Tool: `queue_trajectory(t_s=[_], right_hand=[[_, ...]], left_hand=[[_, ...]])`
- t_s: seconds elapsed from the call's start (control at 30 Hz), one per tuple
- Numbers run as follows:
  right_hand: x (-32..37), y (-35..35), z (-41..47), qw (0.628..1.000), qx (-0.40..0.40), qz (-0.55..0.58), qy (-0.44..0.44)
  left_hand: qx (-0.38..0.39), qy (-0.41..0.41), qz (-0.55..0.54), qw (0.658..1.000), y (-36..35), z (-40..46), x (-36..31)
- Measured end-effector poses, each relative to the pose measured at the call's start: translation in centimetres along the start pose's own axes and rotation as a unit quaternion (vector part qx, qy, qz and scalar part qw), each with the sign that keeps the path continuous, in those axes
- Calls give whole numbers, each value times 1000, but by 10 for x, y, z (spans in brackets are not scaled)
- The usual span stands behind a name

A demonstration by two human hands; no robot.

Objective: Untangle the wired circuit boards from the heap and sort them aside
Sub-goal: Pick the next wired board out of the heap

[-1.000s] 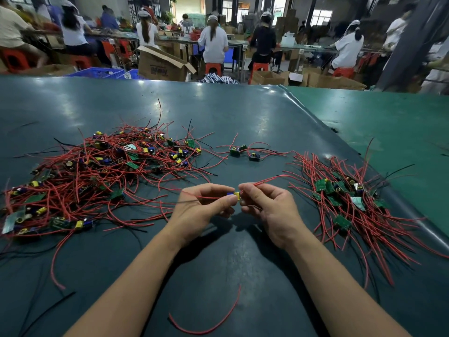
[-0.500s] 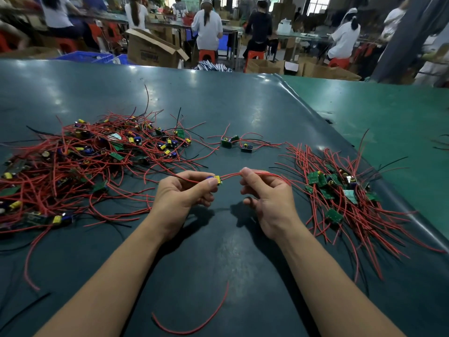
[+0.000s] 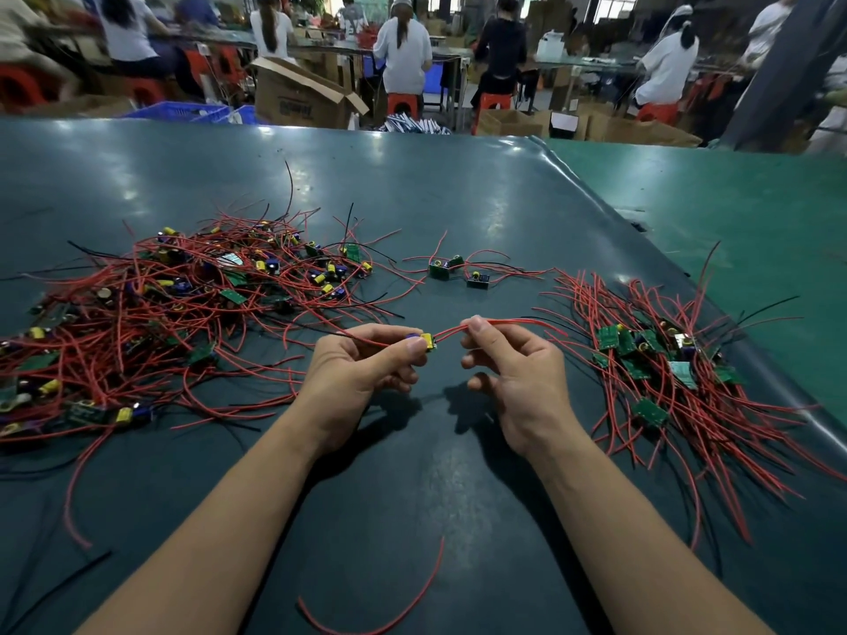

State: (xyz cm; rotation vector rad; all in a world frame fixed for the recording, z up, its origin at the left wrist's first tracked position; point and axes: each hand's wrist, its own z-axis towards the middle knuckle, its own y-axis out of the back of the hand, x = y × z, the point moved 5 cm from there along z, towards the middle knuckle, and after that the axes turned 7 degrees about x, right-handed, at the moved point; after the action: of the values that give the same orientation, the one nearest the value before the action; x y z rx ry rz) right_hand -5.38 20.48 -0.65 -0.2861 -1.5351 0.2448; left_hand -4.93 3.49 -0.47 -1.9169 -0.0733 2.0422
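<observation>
a person's two bare forearms reach over a dark green table [image 3: 458, 185] in a busy workshop. the left hand [image 3: 362, 368] pinches a small circuit board [image 3: 425, 342] with a yellow part between thumb and forefinger, the other fingers curled under. the right hand [image 3: 513, 364] pinches the board's red wires [image 3: 513, 322] just right of it, between thumb and forefinger, and the wires run on to the right toward the sorted pile. the board hangs a little above the table, between the two hands.

to the left lies the heap [image 3: 174, 313], a wide tangle of red and black wires with green boards and yellow and blue parts. on the right, near the edge of the dark mat, lies the sorted pile [image 3: 678, 373] of green boards with red wires fanned outward. two loose boards [image 3: 458, 270] with wires sit on the far side of the hands, between heap and pile. a single red wire [image 3: 403, 607] curls on the table near the forearms.

beyond the far edge, seated workers [image 3: 403, 43] in white tops face other tables, with an open cardboard box [image 3: 298, 93], red stools and blue crates on the floor.
</observation>
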Motion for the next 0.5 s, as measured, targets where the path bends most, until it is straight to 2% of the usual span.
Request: queue_trajectory(t_s=[0.2, 0.33, 0.5], right_hand=[[9, 14, 4, 994, -92, -13, 62], [19, 35, 6, 977, -192, 23, 93], [16, 40, 9, 968, -227, 17, 103]], left_hand=[[-7, -10, 2, 1000, 0, 2, -1], [-24, -30, 4, 999, 3, 3, -4], [-23, -35, 23, 999, 3, 6, -2]])
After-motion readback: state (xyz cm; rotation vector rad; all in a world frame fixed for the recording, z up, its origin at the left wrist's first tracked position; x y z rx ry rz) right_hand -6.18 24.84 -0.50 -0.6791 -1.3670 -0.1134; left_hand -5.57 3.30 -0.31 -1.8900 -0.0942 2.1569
